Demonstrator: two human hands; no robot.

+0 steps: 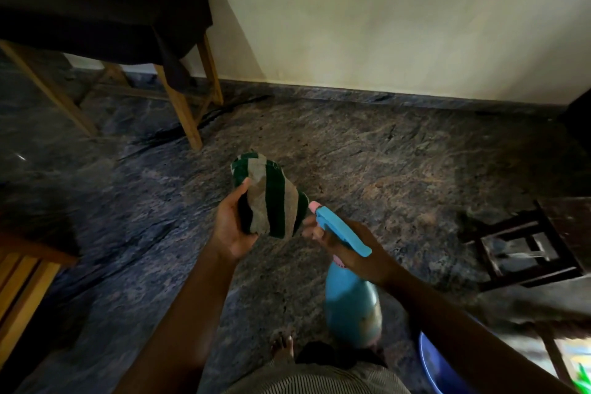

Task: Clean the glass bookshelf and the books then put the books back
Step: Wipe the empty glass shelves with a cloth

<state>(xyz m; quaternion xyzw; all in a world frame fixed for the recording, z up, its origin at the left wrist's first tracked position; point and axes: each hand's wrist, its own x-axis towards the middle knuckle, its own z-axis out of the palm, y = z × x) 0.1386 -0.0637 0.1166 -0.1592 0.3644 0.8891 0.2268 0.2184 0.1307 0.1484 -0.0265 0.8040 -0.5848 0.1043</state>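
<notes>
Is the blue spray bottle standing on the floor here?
No, the right hand holds the spray bottle up by its neck, nozzle aimed at the striped cloth in the left hand.

1. A wooden table (pixel 179 109), draped in a dark cloth (pixel 96 19), stands upper left against a cream wall (pixel 383 41).
2. Dark mottled stone floor (pixel 351 153) fills the middle.
3. A dark stool (pixel 524 253) sits at right.
4. A blue basin (pixel 438 368) shows at the bottom edge.
5. Slatted wooden furniture (pixel 22 285) shows at left.

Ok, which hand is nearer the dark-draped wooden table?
Left. The left hand, with the green striped cloth, is right of the table; the right hand, gripping the blue spray bottle, farther right.
</notes>
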